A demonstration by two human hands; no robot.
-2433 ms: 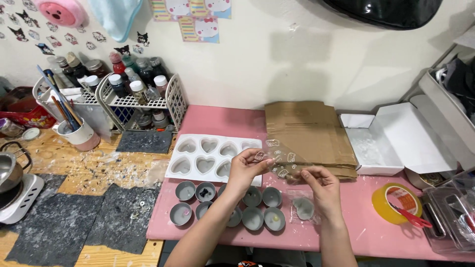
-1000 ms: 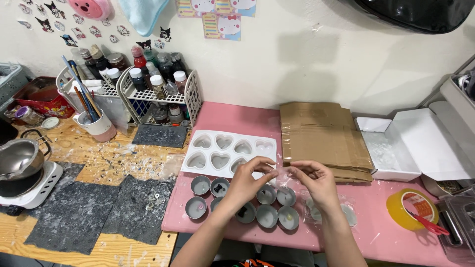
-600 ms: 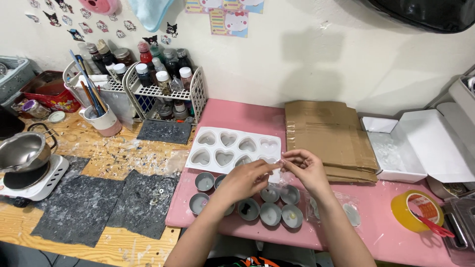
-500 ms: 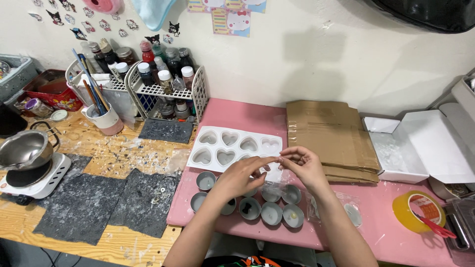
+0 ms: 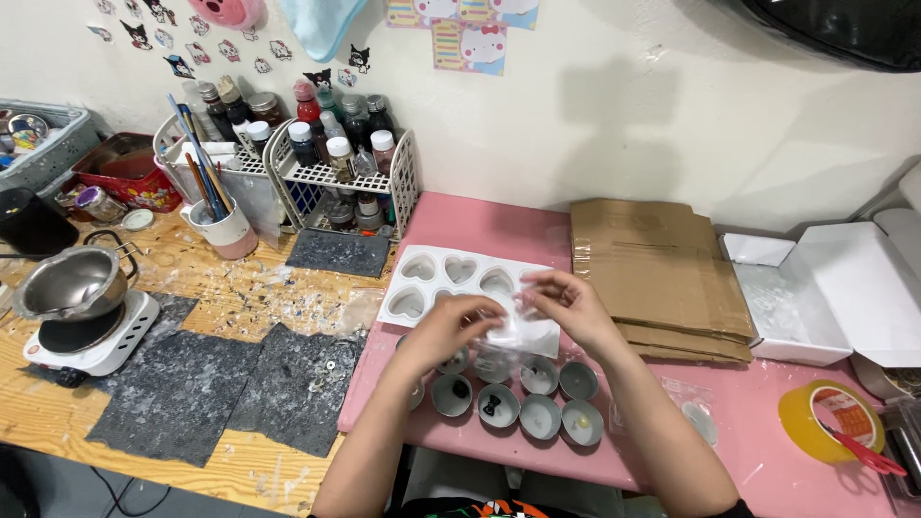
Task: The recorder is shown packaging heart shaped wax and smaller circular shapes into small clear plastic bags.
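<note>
Just below the middle of the frame, both hands meet over the pink worktop [image 5: 480, 225]. Between them is a small clear plastic bag [image 5: 507, 331], crumpled and see-through. The left hand [image 5: 451, 326] comes in from the lower left and its fingers [image 5: 480, 309] curl closed on the bag's left edge. The right hand [image 5: 568, 305] comes from the lower right; its fingers [image 5: 537, 286] are bent and pinch the bag's upper right part. The bag hangs between the two sets of fingertips, touching both, and sits over the lower right corner of the white heart-shaped mould [image 5: 451, 283].

Directly beneath the hands stands a cluster of small round metal cups [image 5: 540, 415] in two rows, some with small dark or pale bits inside. To the right of the hands lies a stack of flattened brown cardboard [image 5: 657, 273], and beyond it an open white box [image 5: 815, 297]. A roll of yellow tape [image 5: 823, 422] sits at the lower right. At the far left, on the wooden surface, a metal pot rests on a small white hotplate [image 5: 91, 336], with dark grey mats [image 5: 240, 384] beside it. A white wire rack of bottles [image 5: 341, 168] stands against the wall at upper left.
</note>
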